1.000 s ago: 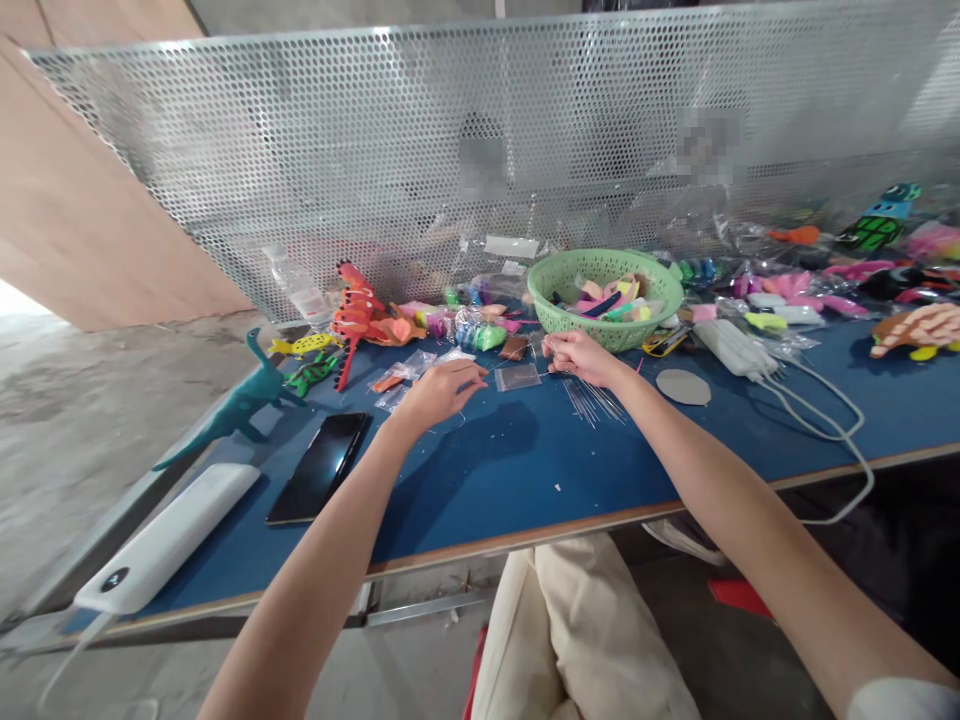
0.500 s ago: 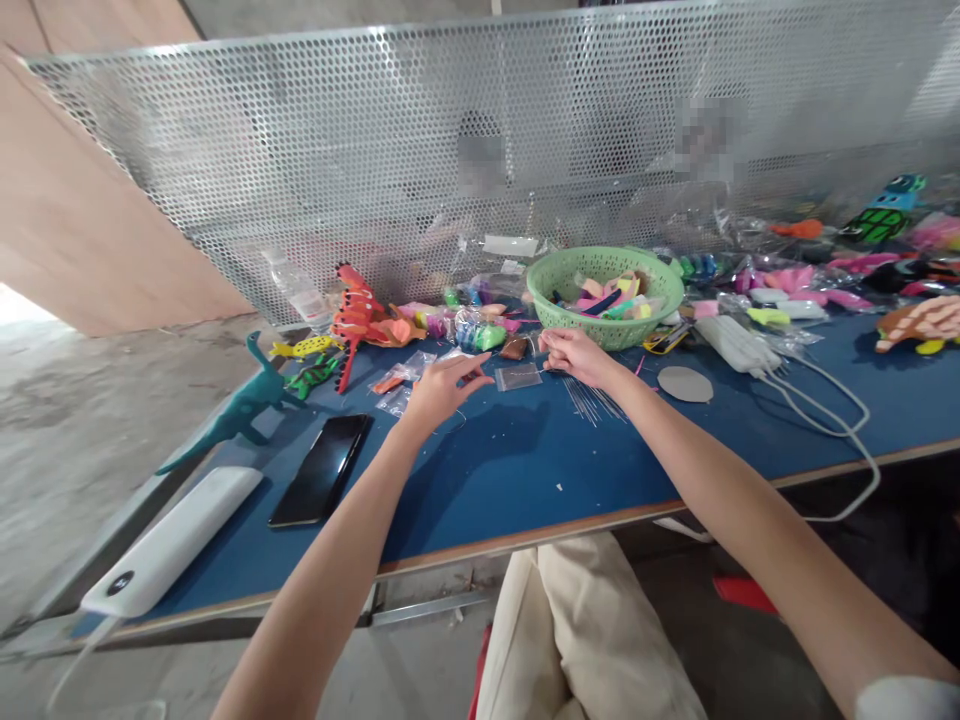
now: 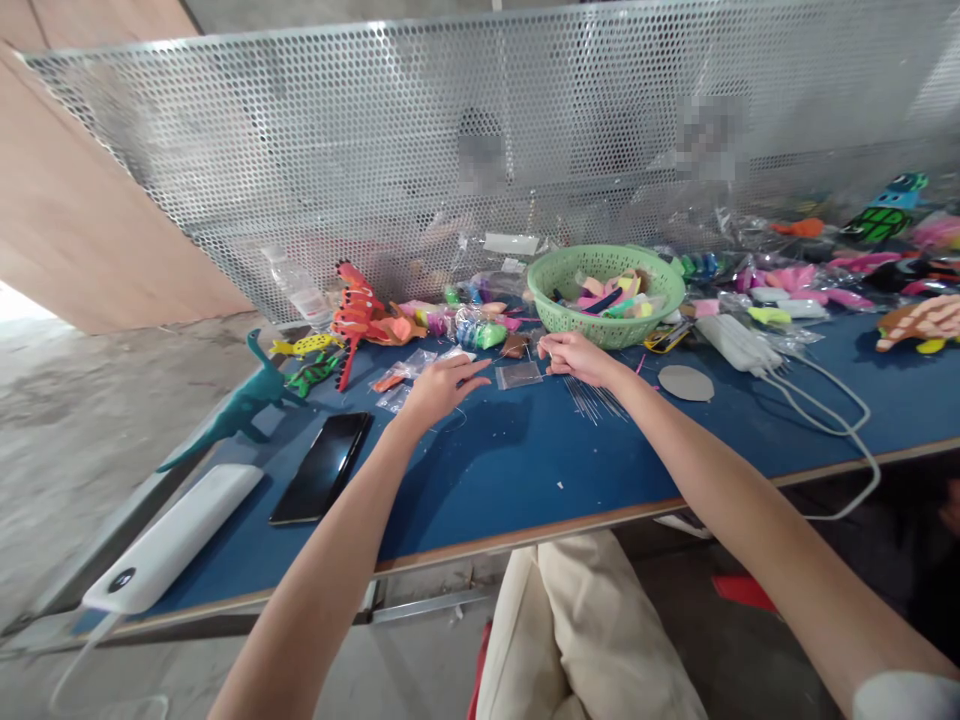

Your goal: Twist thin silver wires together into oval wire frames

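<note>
My right hand (image 3: 574, 360) is closed in a pinch in front of the green basket (image 3: 536, 295), gripping what looks like a thin wire (image 3: 528, 349); its fingers hide part of it. Just beneath that hand, a bundle of thin metal wires (image 3: 595, 402) lies fanned out on the blue table. Over the tabletop to the left, my left hand (image 3: 444, 388) is open with fingers stretched out and nothing in it. A small clear plastic bag (image 3: 519, 375) lies between the hands, with a brown piece (image 3: 514, 346) behind it. Beside my left hand are clear bags with an orange piece (image 3: 388, 383).
At left are a teal dinosaur figure (image 3: 259, 392), a phone (image 3: 321, 468) and a white power bank (image 3: 176, 540). A perforated metal screen (image 3: 337, 150) stands behind. Rightward lie a grey disc (image 3: 686, 383), a white charger with cables (image 3: 739, 343) and bagged colourful pieces (image 3: 795, 280).
My left hand has flattened slightly, its fingers closer to the table. My right hand keeps its pinch nearly in place, while the wire at its fingertips has shifted a little.
</note>
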{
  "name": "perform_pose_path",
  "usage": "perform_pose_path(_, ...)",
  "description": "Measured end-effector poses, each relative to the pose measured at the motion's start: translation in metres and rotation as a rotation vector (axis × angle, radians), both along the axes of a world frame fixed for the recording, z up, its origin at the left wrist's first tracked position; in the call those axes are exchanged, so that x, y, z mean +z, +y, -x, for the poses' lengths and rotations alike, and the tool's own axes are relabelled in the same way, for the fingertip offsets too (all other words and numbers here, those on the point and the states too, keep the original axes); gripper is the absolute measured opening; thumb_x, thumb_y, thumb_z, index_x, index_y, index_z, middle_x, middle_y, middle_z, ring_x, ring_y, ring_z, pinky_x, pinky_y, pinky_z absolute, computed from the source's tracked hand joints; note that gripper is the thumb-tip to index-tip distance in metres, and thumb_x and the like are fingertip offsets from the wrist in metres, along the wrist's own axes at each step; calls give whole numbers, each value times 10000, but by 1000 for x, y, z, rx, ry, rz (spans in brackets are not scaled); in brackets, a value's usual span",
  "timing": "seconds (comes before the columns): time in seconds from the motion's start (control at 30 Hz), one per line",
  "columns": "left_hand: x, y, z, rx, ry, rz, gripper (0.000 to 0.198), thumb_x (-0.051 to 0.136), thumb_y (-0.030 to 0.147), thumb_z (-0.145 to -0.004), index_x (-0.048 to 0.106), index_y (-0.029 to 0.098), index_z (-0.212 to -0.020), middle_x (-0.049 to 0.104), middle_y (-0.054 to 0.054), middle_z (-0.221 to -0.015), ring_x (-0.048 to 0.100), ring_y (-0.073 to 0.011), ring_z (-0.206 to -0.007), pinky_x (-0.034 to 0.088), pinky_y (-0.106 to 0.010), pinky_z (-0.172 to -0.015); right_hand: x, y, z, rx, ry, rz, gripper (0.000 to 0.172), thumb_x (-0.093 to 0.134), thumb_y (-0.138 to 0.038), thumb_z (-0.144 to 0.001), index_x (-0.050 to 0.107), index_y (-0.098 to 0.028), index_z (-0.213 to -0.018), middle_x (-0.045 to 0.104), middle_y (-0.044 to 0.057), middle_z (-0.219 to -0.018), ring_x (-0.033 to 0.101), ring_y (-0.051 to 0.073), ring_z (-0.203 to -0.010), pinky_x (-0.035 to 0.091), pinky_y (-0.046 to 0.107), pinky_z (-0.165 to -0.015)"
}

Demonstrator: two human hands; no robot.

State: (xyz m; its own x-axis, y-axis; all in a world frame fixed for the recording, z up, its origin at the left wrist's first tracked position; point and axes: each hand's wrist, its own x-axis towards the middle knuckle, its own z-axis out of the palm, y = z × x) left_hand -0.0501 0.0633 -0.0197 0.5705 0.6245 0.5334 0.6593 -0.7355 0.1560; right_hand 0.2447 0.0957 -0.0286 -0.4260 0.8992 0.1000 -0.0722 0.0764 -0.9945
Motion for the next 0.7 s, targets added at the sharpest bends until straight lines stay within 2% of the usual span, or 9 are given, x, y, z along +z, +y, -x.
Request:
perform_pose_path(0.1,3,-1,-1,12,-34,122,383,599,476,-938,702,245,-1226,709,-52,-932,643,-171,-770,524,-307,-745,2,-1,1,-20,17,-24,377,688,-525,-875,600,-177,-758,302,-111,-478,331,55,-423,506,299,-677)
perform_pose_path(0.23,8,-7,-9,16,-204,300,451,597,493,-928,673,224,-1282,739,-75,-1084,670,-189,-850,534,-310,-773,8,-6,5,24,-22,-103,379,676,-517,-889,652,-159,-768,375,-81,-505,372,60,-446,479,276,-622)
perform_pose_path(0.37,7,-12,-22,-32,-360,596,393,615,492,-912,745,219,-1163,768,-65,-914,628,-158,-672,501,-275,-624,15,-14,11,62,-99,-156,383,655,-508,-906,700,-148,-784,448,-51,-521,376,62,-447,476,271,-579)
perform_pose_path(0.43,5,-12,-27,-72,-477,729,361,652,482,-889,768,200,-1081,761,-69,-869,574,-132,-595,458,-253,-547,17,-16,16,31,-66,-146,362,670,-504,-894,718,-150,-835,496,-33,-550,453,81,-485,515,276,-604)
perform_pose_path(0.53,2,-11,-33,-76,-743,827,327,722,458,-840,771,170,-986,751,-78,-869,554,-110,-592,450,-237,-547,19,-16,20,-63,115,-124,364,677,-509,-888,708,-186,-1053,662,34,-808,644,134,-746,580,288,-774)
perform_pose_path(0.6,1,-10,-35,-61,-921,879,331,764,446,-805,761,160,-974,747,-82,-902,563,-102,-611,468,-234,-572,21,-15,22,-126,231,-109,420,610,-552,-922,672,-209,-1157,697,71,-1025,673,157,-923,578,297,-882)
perform_pose_path(0.7,1,-11,-36,-58,-1097,947,343,792,436,-781,743,167,-986,737,-74,-961,587,-95,-659,487,-221,-595,22,-15,23,-152,293,-71,454,510,-566,-973,665,-180,-1156,710,107,-1095,687,171,-934,586,315,-890)
